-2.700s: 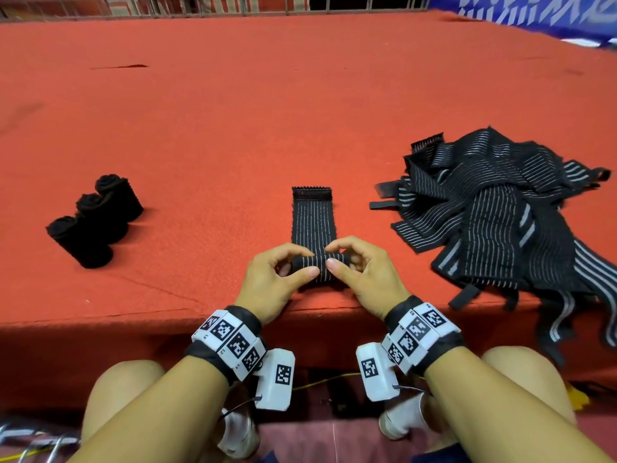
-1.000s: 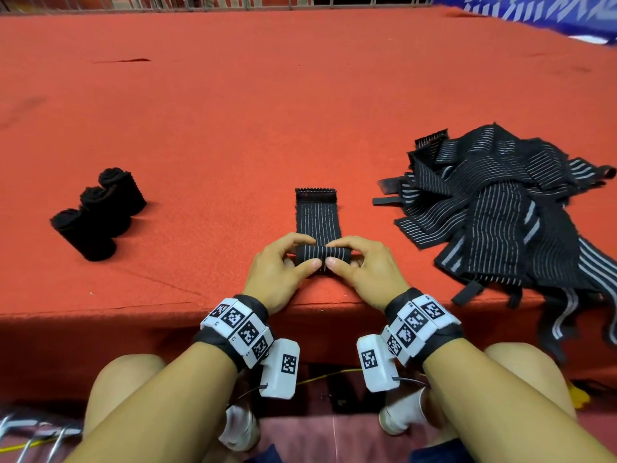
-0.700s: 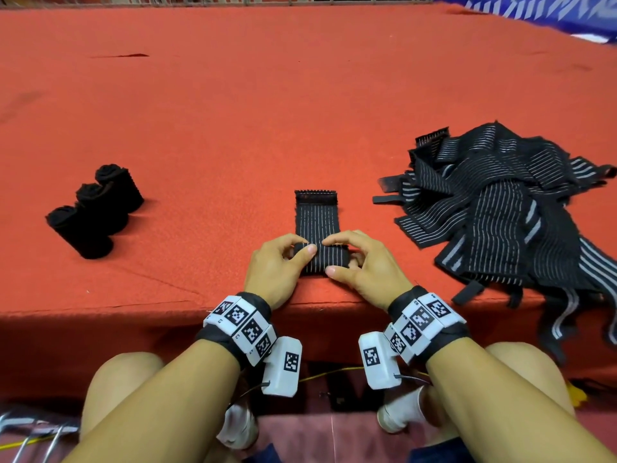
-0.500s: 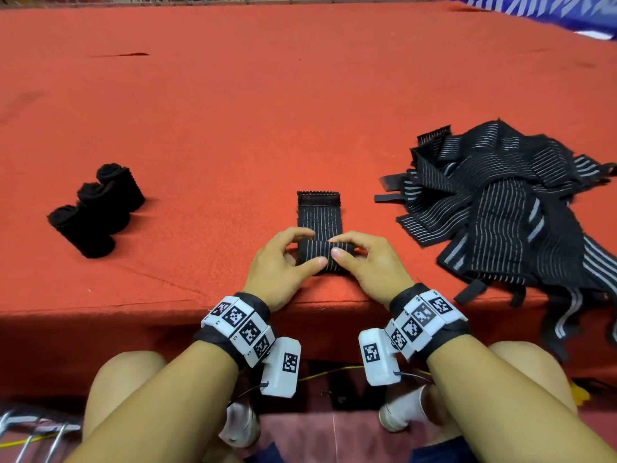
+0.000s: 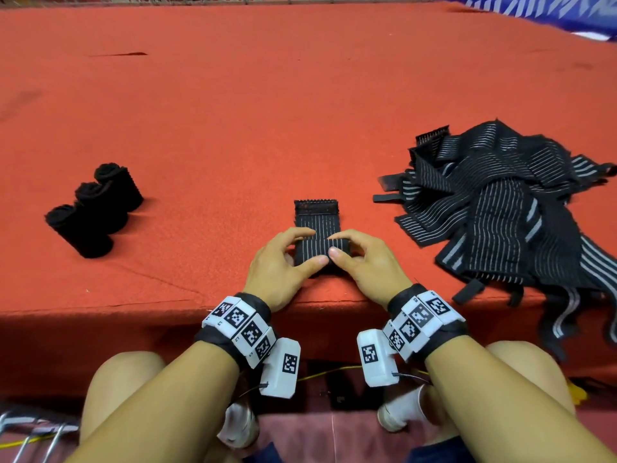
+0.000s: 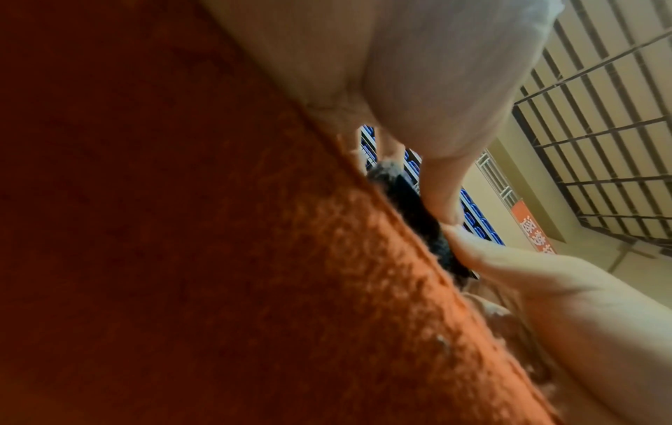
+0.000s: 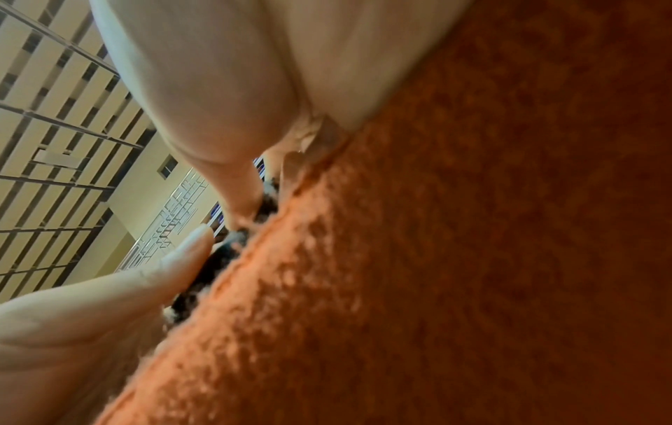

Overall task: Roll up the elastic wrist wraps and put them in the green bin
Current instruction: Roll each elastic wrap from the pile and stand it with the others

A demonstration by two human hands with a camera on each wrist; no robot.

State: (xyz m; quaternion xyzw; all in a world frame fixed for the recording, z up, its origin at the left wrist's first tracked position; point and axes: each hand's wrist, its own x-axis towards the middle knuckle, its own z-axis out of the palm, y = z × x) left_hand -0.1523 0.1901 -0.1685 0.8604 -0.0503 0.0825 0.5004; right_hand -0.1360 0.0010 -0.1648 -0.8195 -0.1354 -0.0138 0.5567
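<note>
The left hand point(image 5: 282, 267) and right hand point(image 5: 365, 264) are each pinching an end of the half-rolled wrist wrap point(image 5: 321, 250) between thumb and fingers at the near edge of the red worktop point(image 5: 267, 111), its flat tail lying toward the far side. Three rolled wraps point(image 5: 95, 210) are standing well apart to the left, and a pile of loose wraps point(image 5: 510, 208) is lying to the right, some hanging over the near edge.

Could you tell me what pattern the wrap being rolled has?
Black with thin pale lengthwise stripes on the wrap, clearest in the head view.
</note>
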